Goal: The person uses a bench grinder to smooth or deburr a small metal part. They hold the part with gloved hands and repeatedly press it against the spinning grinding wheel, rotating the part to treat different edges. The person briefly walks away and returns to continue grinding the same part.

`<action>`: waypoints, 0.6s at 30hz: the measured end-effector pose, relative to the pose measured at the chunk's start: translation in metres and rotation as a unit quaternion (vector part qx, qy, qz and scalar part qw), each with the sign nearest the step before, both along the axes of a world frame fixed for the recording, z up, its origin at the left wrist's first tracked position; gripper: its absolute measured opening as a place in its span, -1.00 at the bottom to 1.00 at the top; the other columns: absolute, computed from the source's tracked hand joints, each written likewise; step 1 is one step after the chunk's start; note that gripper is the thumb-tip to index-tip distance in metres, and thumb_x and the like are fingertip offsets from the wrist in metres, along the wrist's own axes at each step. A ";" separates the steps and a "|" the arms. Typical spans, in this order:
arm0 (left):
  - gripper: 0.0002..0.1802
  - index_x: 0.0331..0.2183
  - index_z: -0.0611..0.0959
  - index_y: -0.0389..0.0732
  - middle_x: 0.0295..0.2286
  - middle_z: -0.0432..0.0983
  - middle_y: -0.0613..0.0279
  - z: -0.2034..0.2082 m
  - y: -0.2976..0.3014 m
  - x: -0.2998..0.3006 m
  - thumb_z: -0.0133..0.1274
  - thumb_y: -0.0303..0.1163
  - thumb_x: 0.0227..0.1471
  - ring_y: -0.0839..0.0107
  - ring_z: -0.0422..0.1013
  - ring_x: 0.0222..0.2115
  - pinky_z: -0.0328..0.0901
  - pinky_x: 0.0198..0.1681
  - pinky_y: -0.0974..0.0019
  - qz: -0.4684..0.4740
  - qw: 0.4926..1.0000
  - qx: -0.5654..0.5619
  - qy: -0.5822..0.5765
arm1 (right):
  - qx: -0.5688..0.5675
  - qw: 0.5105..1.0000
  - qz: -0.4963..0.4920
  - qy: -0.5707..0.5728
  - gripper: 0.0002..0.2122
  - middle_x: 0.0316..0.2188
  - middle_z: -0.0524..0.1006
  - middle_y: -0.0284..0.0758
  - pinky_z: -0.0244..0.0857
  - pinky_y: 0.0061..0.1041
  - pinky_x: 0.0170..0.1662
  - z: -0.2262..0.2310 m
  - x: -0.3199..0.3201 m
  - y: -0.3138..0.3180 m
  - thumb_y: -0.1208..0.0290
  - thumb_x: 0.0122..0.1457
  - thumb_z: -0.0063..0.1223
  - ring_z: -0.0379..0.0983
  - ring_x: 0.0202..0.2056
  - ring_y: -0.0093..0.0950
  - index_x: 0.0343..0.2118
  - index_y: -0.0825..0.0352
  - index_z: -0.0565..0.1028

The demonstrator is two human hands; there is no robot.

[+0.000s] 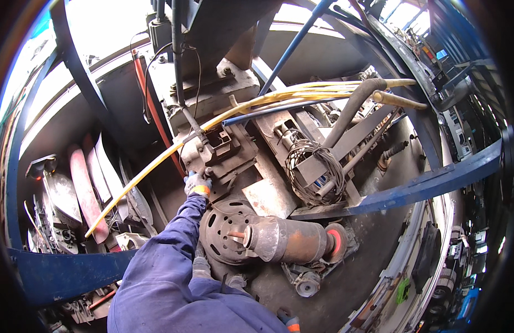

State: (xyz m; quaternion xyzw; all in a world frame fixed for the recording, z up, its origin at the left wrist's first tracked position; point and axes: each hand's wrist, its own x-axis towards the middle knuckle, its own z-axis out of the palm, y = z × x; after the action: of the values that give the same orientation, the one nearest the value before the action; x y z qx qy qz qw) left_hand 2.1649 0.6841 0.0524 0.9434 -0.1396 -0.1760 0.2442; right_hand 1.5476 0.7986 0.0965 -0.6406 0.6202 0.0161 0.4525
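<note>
My left hand (pixel 197 185), in a grey work glove with an orange cuff, reaches forward to the front of a dusty metal machine block (pixel 204 152). Its fingers are bent by a small round knob (pixel 208 172); what lies inside them is hidden. At the lower edge my right hand (pixel 289 320) shows only in part, in a dark glove with an orange cuff, low beside my body and apart from the machine. Below the left hand is a dusty steel wheel rim (pixel 218 222) with slots and holes. A rusty grey cylinder (pixel 301 241) lies in front of it.
A yellow hose (pixel 151 166) crosses above the machine. A coil of wire (pixel 301 183) hangs at its right. Curved blue frame bars (pixel 429 186) run across both sides. Car body panels (pixel 85 183) stand at the left. A small wheeled stand (pixel 308 283) sits beneath the cylinder.
</note>
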 end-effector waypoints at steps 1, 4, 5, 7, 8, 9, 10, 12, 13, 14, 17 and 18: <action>-0.42 0.01 0.55 0.22 -0.02 0.40 0.13 0.005 -0.001 -0.001 0.23 -0.19 -0.15 0.01 0.32 0.00 0.32 0.04 0.12 -0.006 1.000 0.002 0.004 | 0.022 1.000 -0.018 0.009 -0.74 -0.26 0.58 -0.26 0.34 -0.39 -0.08 -0.001 0.002 0.001 0.30 0.13 0.19 0.46 -0.20 -0.38 -0.16 0.30 0.57; -0.39 0.01 0.55 0.19 -0.01 0.38 0.06 -0.004 0.001 0.001 0.27 -0.22 -0.18 0.02 0.31 0.03 0.32 0.04 0.11 0.026 0.999 -0.029 0.012 | 0.072 0.996 -0.055 0.025 -0.73 -0.29 0.57 -0.23 0.36 -0.40 -0.15 -0.005 0.003 0.000 0.31 0.13 0.18 0.47 -0.26 -0.38 -0.14 0.31 0.56; -0.38 0.01 0.55 0.18 0.00 0.37 0.04 -0.012 0.002 0.004 0.28 -0.22 -0.19 0.02 0.31 0.03 0.33 0.04 0.11 0.038 0.998 -0.046 0.018 | 0.083 0.994 -0.065 0.022 -0.72 -0.32 0.57 -0.23 0.37 -0.41 -0.19 -0.008 0.001 0.000 0.30 0.13 0.18 0.47 -0.30 -0.39 -0.14 0.31 0.55; -0.35 0.00 0.52 -0.10 -0.21 0.53 -0.02 -0.076 0.019 0.031 0.27 -0.39 -0.25 0.10 0.49 -0.22 0.39 -0.11 0.22 0.064 0.982 -0.172 0.048 | 0.101 0.992 -0.079 0.009 -0.70 -0.37 0.57 -0.23 0.39 -0.42 -0.27 -0.016 -0.001 -0.009 0.29 0.12 0.19 0.48 -0.38 -0.41 -0.12 0.31 0.54; -0.40 -0.04 0.52 -0.14 -0.31 0.53 0.03 -0.094 0.025 0.033 0.24 -0.45 -0.24 0.17 0.49 -0.33 0.40 -0.22 0.24 0.119 0.952 -0.254 0.122 | 0.113 0.989 -0.099 0.000 -0.69 -0.39 0.57 -0.22 0.40 -0.43 -0.31 -0.021 -0.002 -0.011 0.28 0.11 0.19 0.48 -0.42 -0.42 -0.12 0.32 0.54; -0.44 -0.08 0.51 -0.19 -0.40 0.53 0.08 -0.102 0.033 0.033 0.20 -0.52 -0.24 0.24 0.49 -0.45 0.40 -0.33 0.26 0.171 0.908 -0.330 0.194 | 0.126 0.984 -0.123 -0.010 -0.68 -0.42 0.57 -0.22 0.41 -0.44 -0.35 -0.028 -0.005 -0.010 0.27 0.11 0.19 0.49 -0.46 -0.44 -0.11 0.32 0.53; -0.50 -0.11 0.47 -0.19 -0.46 0.48 0.16 -0.085 0.036 0.025 0.11 -0.60 -0.20 0.31 0.42 -0.55 0.34 -0.51 0.22 0.199 0.846 -0.391 0.303 | 0.134 0.980 -0.148 -0.020 -0.67 -0.45 0.57 -0.22 0.42 -0.45 -0.39 -0.037 -0.011 -0.003 0.26 0.10 0.19 0.49 -0.50 -0.45 -0.10 0.32 0.53; -0.57 -0.12 0.40 -0.17 -0.49 0.45 0.12 -0.040 0.053 0.007 0.04 -0.62 -0.09 0.21 0.40 -0.59 0.30 -0.62 0.14 0.230 0.717 -0.475 0.456 | 0.122 0.983 -0.130 -0.049 -0.66 -0.46 0.57 -0.22 0.43 -0.47 -0.40 -0.055 -0.024 0.008 0.25 0.10 0.20 0.51 -0.49 -0.46 -0.10 0.32 0.53; -0.63 -0.13 0.40 -0.17 -0.49 0.45 0.11 -0.025 0.063 0.004 0.02 -0.60 -0.03 0.17 0.41 -0.59 0.30 -0.63 0.12 0.233 0.656 -0.492 0.523 | 0.106 0.988 -0.091 -0.068 -0.66 -0.44 0.58 -0.23 0.43 -0.48 -0.36 -0.064 -0.031 0.008 0.24 0.10 0.19 0.52 -0.45 -0.46 -0.11 0.32 0.54; -0.73 -0.15 0.41 -0.15 -0.48 0.46 0.09 -0.021 0.069 0.000 -0.01 -0.52 0.06 0.15 0.42 -0.59 0.32 -0.63 0.09 0.213 0.623 -0.496 0.566 | 0.090 0.991 -0.052 -0.087 -0.66 -0.42 0.59 -0.23 0.44 -0.49 -0.33 -0.074 -0.037 0.007 0.23 0.10 0.19 0.53 -0.41 -0.46 -0.11 0.32 0.54; -0.80 -0.15 0.44 -0.05 -0.38 0.49 0.20 -0.027 0.078 -0.007 -0.01 -0.28 0.18 0.20 0.43 -0.51 0.31 -0.56 0.10 0.112 0.657 -0.497 0.556 | 0.050 0.994 0.068 -0.070 -0.66 -0.45 0.59 -0.29 0.43 -0.48 -0.34 -0.093 -0.041 -0.002 0.22 0.09 0.20 0.52 -0.43 -0.50 -0.14 0.34 0.56; -0.77 -0.14 0.46 -0.07 -0.40 0.49 0.23 -0.012 0.067 -0.013 0.04 -0.28 0.16 0.27 0.42 -0.59 0.31 -0.62 0.18 0.142 0.674 -0.488 0.536 | 0.076 0.996 0.025 -0.042 -0.66 -0.47 0.59 -0.30 0.42 -0.48 -0.36 -0.092 -0.036 0.003 0.23 0.09 0.20 0.51 -0.45 -0.51 -0.15 0.34 0.56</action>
State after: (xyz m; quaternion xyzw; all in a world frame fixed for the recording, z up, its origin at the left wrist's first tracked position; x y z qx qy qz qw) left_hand 2.1520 0.7515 0.0399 0.4426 0.0846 -0.5215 0.7246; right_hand 1.5111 0.8012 0.0046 -0.6196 0.5814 0.0473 0.5252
